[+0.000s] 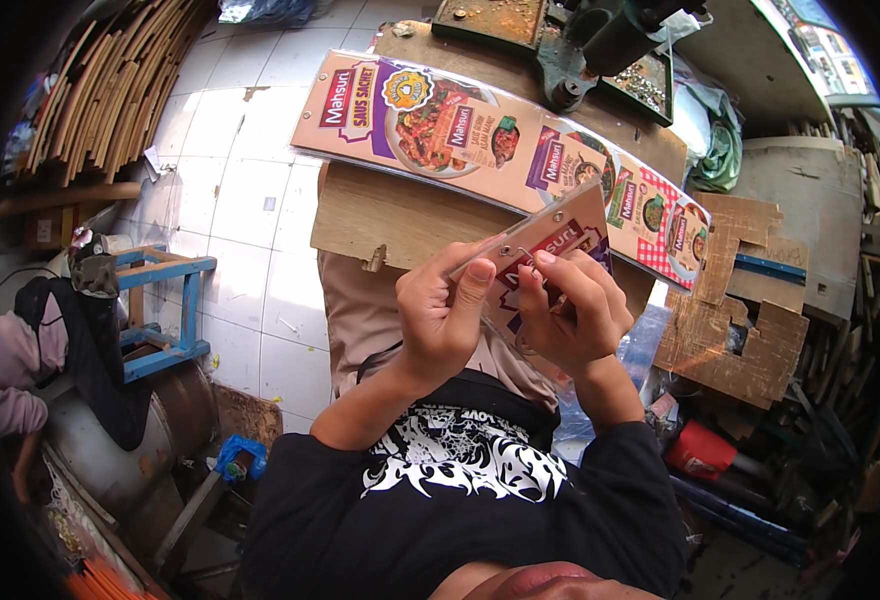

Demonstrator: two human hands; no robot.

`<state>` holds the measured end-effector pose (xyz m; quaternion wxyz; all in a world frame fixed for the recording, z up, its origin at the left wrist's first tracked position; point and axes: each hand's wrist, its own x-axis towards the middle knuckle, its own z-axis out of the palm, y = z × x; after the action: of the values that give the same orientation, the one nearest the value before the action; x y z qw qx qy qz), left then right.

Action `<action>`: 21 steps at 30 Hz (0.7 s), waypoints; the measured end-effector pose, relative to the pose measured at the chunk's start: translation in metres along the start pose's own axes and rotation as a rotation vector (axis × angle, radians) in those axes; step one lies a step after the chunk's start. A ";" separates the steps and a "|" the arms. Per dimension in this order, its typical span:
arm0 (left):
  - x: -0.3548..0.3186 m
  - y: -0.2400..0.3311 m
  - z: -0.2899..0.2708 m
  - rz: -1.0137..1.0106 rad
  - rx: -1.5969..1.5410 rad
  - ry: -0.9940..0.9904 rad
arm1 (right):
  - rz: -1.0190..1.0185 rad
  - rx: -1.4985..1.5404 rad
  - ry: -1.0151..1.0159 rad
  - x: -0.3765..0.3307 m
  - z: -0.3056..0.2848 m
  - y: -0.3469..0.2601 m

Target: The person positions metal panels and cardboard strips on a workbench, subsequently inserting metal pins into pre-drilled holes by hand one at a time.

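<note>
Above my lap, my left hand (442,308) grips the edge of a printed sign (572,222), its thumb on the face and the fingers behind. This sign is tan and purple under a clear glossy cover, tilted, with metal eyelets along its end. My right hand (582,302) is closed in a pinch against the sign's face, beside an eyelet. Something small and thin shows at those fingertips, too small to name. Beyond both hands, a stack of similar long printed signs (335,140) with food pictures lies across a wooden workbench (360,215).
A dark metal press (600,45) stands at the bench's far side, between trays of small metal parts (650,90). Cut brown boards (700,345) lie at the right. On the left are a blue wooden frame (192,300), stacked wood strips (110,80) and another person's leg (100,370).
</note>
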<state>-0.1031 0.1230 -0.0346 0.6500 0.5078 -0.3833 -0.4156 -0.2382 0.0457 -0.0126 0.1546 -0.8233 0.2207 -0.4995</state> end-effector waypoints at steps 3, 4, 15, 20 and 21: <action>0.000 -0.003 0.001 0.048 0.001 0.014 | -0.007 -0.021 0.005 0.001 0.000 -0.001; 0.000 -0.001 0.001 0.034 0.001 0.009 | -0.007 -0.036 0.011 0.002 0.000 -0.001; 0.002 0.001 0.000 0.044 0.047 -0.005 | -0.034 -0.001 -0.018 0.002 0.004 0.001; 0.003 0.000 0.003 0.126 0.060 0.044 | -0.106 -0.013 -0.046 0.001 0.006 0.004; 0.003 0.000 0.003 0.126 0.060 0.045 | -0.117 -0.017 -0.042 0.001 0.006 0.003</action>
<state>-0.1051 0.1190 -0.0334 0.6678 0.5109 -0.4123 -0.3507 -0.2329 0.0425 -0.0161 0.1225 -0.8464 0.1731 -0.4885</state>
